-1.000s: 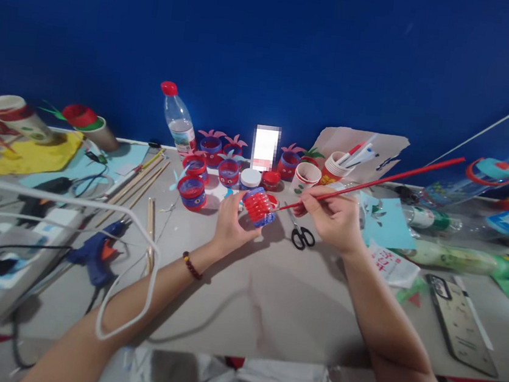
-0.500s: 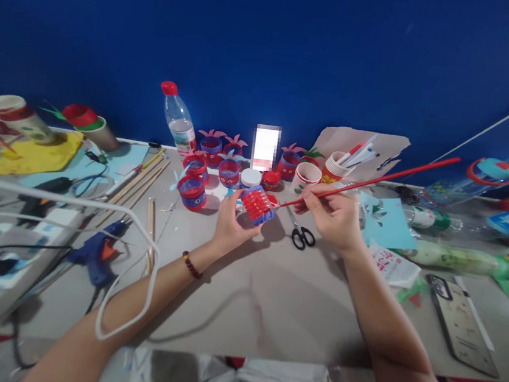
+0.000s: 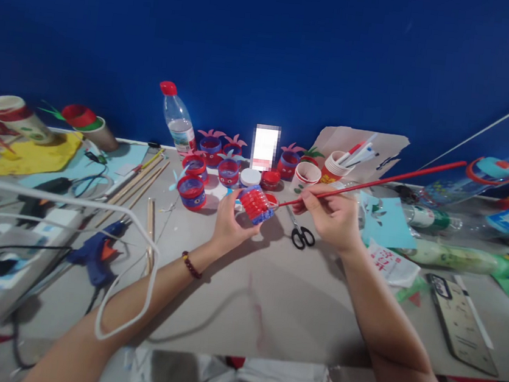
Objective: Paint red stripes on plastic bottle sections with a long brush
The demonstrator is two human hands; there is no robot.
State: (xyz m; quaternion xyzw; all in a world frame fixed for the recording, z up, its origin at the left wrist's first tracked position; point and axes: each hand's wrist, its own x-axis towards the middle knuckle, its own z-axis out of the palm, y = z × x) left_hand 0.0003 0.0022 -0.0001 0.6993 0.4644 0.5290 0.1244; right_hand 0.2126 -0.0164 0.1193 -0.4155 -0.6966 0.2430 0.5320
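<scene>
My left hand (image 3: 229, 222) is closed around a small ridged cup (image 3: 255, 203), tilted on its side and painted red with blue at the rim and edge. In my right hand (image 3: 328, 215) is a long red paintbrush (image 3: 393, 179), pinched near its lower end. Its tip meets the right side of the cup. A red paint lid or pot (image 3: 272, 200) shows partly behind the cup. Black-handled scissors (image 3: 302, 237) lie just below my right hand. Several finished-looking red and blue cups (image 3: 192, 193) with paper leaves stand behind my left hand.
A red-capped bottle (image 3: 177, 118) and paper cups (image 3: 306, 177) stand along the blue wall. At left are a blue glue gun (image 3: 99, 253), wooden sticks (image 3: 149, 234), a power strip (image 3: 40, 252) and a looping white cable (image 3: 152, 277). A phone (image 3: 460, 322) and plastic bottles lie right.
The cup and my left hand have shifted very slightly left. The brush's far end has swung a little to the right, its tip still at the cup.
</scene>
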